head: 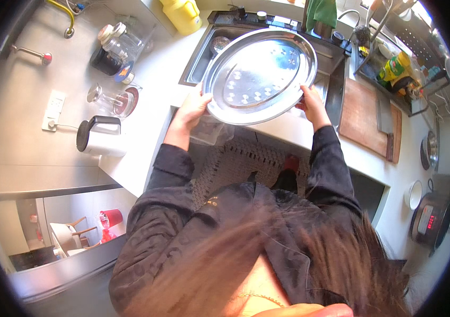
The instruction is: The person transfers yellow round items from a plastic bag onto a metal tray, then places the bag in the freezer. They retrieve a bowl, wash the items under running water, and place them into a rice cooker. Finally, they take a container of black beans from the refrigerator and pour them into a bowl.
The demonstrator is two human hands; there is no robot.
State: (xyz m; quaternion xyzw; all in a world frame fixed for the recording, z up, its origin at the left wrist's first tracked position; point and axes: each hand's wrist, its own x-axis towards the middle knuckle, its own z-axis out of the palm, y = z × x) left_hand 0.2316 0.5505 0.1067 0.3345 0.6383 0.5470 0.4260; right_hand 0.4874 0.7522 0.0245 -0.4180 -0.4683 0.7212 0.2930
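Observation:
A large oval stainless-steel tray (262,75) with a patterned centre is held up by both hands, over the front of the sink (193,65) and the counter edge. My left hand (193,109) grips its left rim, thumb on the upper face. At the right rim, my right hand (312,104) holds it in the same way, with the fingers partly hidden behind. The tray hides much of the sink below. In the sink's back left part, a round strainer-like object (220,44) shows past the rim.
To the right lie a wooden cutting board (362,115) and a cleaver (385,115). A metal rack (403,75) with bottles stands behind them. On the left counter are an electric kettle (104,136), a glass pitcher (110,99) and several jars. A yellow jug (181,16) stands beyond the sink.

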